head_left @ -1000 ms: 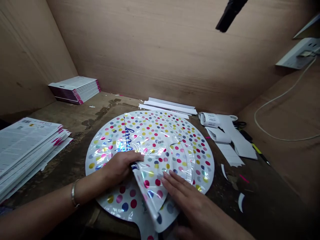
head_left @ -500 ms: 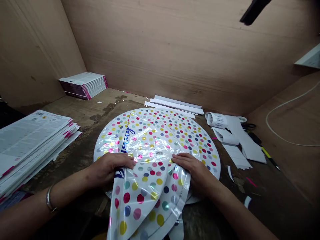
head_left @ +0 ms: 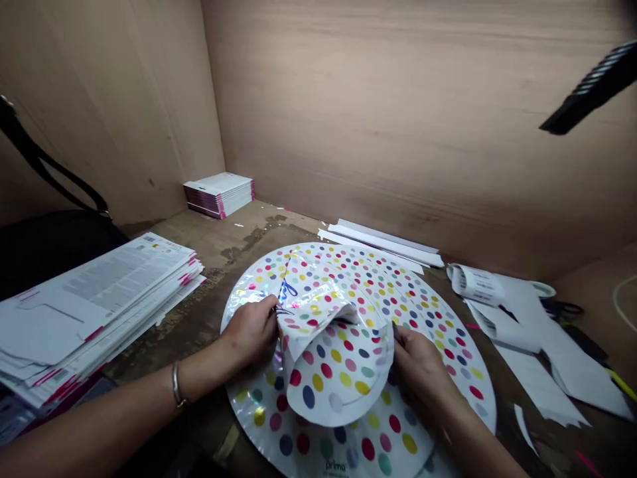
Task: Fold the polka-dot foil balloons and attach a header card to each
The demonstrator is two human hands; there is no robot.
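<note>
A glossy white sheet with coloured dots (head_left: pixel 343 372) lies partly folded over in front of me, its near end doubled back in a rounded flap. My left hand (head_left: pixel 251 330) is closed on its left edge, close to some blue script lettering. On the opposite side, my right hand (head_left: pixel 421 362) pinches the flap's right edge between thumb and fingers. Beneath both hands spreads a large round piece in the same dotted pattern (head_left: pixel 458 358), with "prima" printed near its front. Whether the folded part is joined to the round piece, I cannot tell.
Stacked printed cards (head_left: pixel 109 292) stand at the left; a smaller card stack (head_left: pixel 219 192) sits in the back corner. White paper strips (head_left: pixel 383 242) lie along the back wall. To the right are a curled label strip (head_left: pixel 478 285), scissors (head_left: pixel 565 309) and paper scraps. A black bag (head_left: pixel 54 245) is far left.
The sheet's near end, which hung toward me, is now folded up and back over the round piece. Both hands now grip its edges instead of resting on top. The view has shifted left.
</note>
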